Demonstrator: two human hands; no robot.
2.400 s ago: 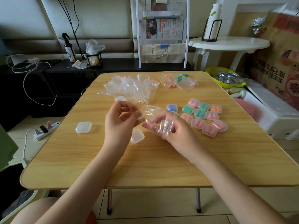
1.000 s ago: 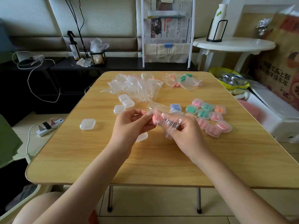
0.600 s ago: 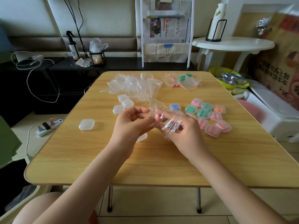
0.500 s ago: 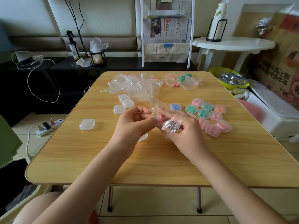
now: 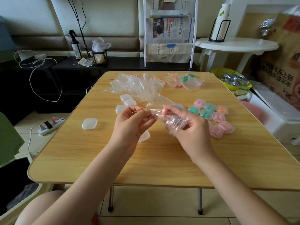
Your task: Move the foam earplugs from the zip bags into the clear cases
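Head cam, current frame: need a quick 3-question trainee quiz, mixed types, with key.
1. True or false: the zip bag in the hands is lying flat on the table.
2. Which earplug colour shows inside the held bag? A) pink B) blue C) yellow
3. Fill in: the filled cases sit on the person's ____ side of the table.

Key:
1. False. The right hand holds it crumpled above the table, while the left hand pinches its edge.
2. A. A pink earplug sits at the right fingertips.
3. Right. The empty case lies to the left.
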